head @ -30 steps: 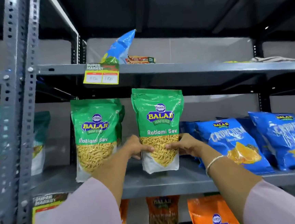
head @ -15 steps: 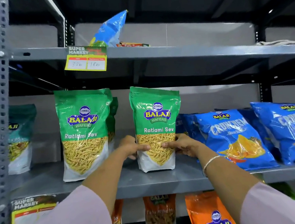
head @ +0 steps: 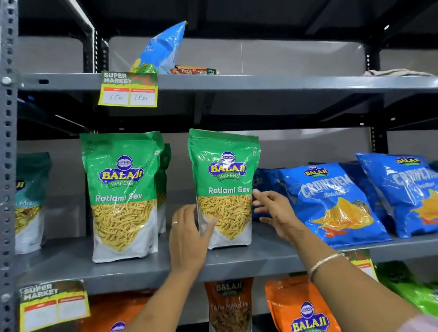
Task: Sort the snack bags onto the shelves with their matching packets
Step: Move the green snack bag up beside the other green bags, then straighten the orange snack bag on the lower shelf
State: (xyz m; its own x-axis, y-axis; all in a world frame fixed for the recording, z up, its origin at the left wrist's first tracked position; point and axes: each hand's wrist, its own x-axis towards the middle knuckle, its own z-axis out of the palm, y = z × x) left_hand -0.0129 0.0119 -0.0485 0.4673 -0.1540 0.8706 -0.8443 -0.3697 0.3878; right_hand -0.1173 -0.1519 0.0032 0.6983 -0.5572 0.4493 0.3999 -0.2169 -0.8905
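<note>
While the sev bag [head: 225, 189] is standing upright on the middle shelf [head: 131, 271], long axis vertical, it is sitting between both hands. The left hand [head: 189, 237] is lying nearer, its spread grip touching the bag's lower left edge without pinching it. The right hand [head: 275, 211] is hovering just beside the right edge, grip spread, holding nothing. A matching bag [head: 122, 195] is standing to the left, blue bags [head: 329, 203] to the right.
</note>
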